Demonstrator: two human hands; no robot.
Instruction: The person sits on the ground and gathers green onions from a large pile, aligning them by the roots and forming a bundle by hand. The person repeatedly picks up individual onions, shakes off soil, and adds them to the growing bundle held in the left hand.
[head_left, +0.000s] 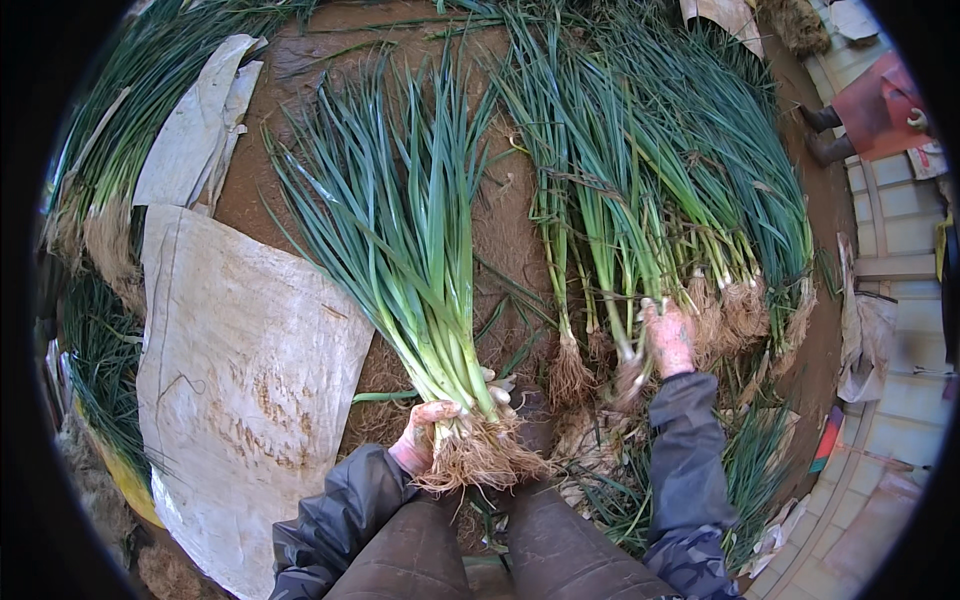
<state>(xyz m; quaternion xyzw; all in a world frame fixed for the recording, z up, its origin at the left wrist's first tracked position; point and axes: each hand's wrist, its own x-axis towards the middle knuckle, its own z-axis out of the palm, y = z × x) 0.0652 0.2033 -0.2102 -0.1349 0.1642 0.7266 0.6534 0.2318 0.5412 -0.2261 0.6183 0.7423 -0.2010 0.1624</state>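
My left hand (426, 435), in a muddy pink and white glove, is closed around the lower stems of a thick bunch of green onions (435, 300). Their pale bases and tangled brown roots hang just above my knees, and the long leaves fan away from me. To the right, my gloved right hand (667, 337) has its fingers curled about the white bases of a few green onions (626, 285) at the near edge of a large pile (697, 157). Loose roots dangle beside that hand.
A stained white woven sheet (247, 360) lies on the left, with more onions (127, 172) beyond it. Brown wet sheeting (300, 97) covers the ground. Cut leaves (622, 502) lie near my right boot. At the far right stands a person in a reddish apron (877, 109).
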